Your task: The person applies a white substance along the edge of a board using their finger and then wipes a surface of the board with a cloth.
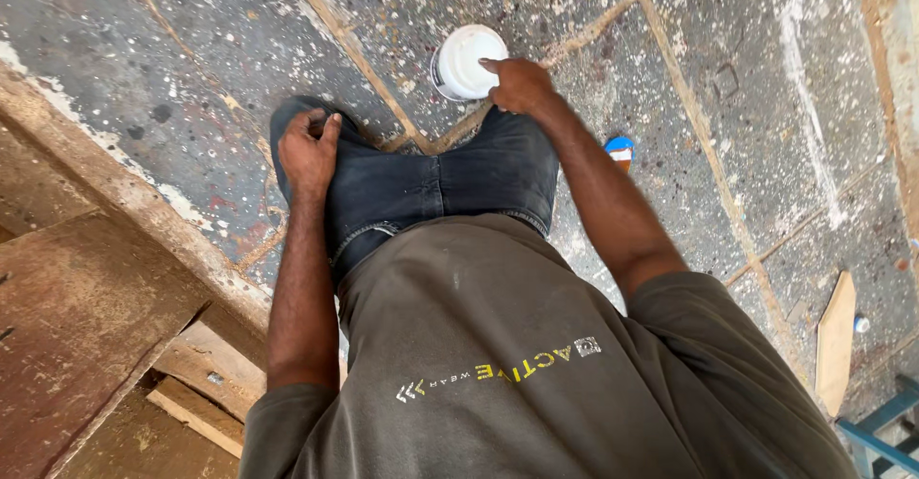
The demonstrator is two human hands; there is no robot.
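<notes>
I look down over my grey-green shirt and dark jeans at a paint-spattered floor. My left hand [308, 147] rests on my left knee, fingers curled loosely, holding nothing. My right hand [518, 83] reaches past my right knee, its index finger touching the white lid of a small round container [463, 60] that stands on the floor. The other fingers of that hand are bent in and grip nothing.
A small blue-and-white cap-like object [620, 150] lies on the floor right of my right knee. Wooden planks [96, 326] are stacked at the lower left. A pale wood offcut [837, 337] lies at the lower right beside a blue metal frame [885, 431].
</notes>
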